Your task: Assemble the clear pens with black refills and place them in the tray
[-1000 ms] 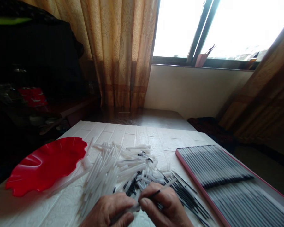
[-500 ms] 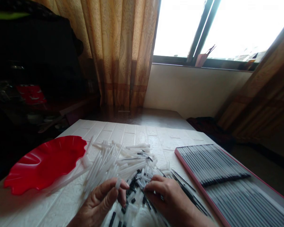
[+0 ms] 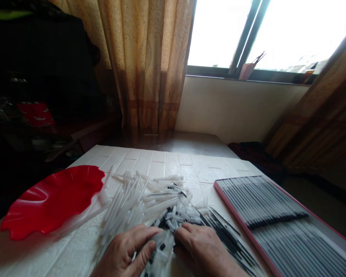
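Translucent white plastic tubes lie in a loose heap at the middle of the white brick-patterned table. Small black pieces are mixed with short clear parts between the hands. My left hand is at the near left of this pile, thumb and forefinger bent around a whitish clear piece. Low over the pile's right side, my right hand has its fingers curled down; whatever is under them is hidden. Thin black rods lie fanned out just right of it.
A red wavy-edged plate sits at the left. On the right, a pink-edged tray holds rows of grey-white sticks with black ends. Behind the table are a dark surface, curtains and a window with a pink pot on its sill.
My left hand has moved down and slightly right, from holding a small clear piece up to low over the pile. My right hand has lowered a little, and more black rods show beside it.
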`<state>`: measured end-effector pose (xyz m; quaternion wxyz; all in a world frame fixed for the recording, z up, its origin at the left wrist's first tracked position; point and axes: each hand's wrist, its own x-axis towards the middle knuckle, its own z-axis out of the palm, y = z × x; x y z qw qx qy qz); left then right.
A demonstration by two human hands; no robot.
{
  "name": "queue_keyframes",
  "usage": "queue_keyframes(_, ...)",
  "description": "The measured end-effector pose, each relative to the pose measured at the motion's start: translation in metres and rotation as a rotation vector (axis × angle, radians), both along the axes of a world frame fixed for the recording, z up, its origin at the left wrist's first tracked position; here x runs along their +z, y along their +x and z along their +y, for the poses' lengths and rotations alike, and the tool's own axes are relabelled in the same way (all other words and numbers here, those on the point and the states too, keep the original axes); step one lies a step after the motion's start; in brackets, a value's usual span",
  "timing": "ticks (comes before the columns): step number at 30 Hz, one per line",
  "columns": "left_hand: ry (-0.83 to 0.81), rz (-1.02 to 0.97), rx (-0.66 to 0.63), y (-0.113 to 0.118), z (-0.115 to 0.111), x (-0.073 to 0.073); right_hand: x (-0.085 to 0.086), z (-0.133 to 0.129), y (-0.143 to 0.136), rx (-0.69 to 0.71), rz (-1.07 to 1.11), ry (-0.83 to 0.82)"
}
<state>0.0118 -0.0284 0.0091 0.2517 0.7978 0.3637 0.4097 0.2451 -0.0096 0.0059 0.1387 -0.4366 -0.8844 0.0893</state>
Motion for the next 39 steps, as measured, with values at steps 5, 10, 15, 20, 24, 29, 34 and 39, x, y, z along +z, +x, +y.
queue_keyframes(5, 0.193, 0.121, 0.029, 0.0, -0.001, -0.002, 0.022, -0.002, 0.006, -0.072, 0.466, -0.226)
queue_keyframes(10, 0.253, 0.152, 0.054, -0.001, -0.002, -0.006, 0.025, -0.004, 0.004, -0.008, 0.793, -0.458)
queue_keyframes(15, 0.279, 0.136, 0.09, 0.0, -0.003, -0.005, 0.016, -0.007, 0.002, -0.015, 0.966, -0.712)
queue_keyframes(20, 0.266, 0.125, 0.064, 0.002, -0.004, 0.001, 0.011, -0.008, 0.003, 0.022, 1.015, -0.713)
queue_keyframes(24, 0.291, 0.127, 0.081, 0.002, -0.005, 0.002, 0.007, -0.009, 0.004, 0.03, 1.028, -0.707)
queue_keyframes(29, 0.337, 0.158, 0.06, 0.003, -0.004, 0.003, 0.008, -0.008, 0.006, 0.021, 0.903, -0.672)
queue_keyframes(34, 0.353, 0.179, 0.064, 0.004, -0.002, 0.001, 0.01, -0.006, 0.006, 0.038, 0.753, -0.553)
queue_keyframes(39, 0.363, 0.186, 0.081, 0.004, -0.002, -0.001, 0.015, -0.005, 0.002, 0.053, 0.7, -0.384)
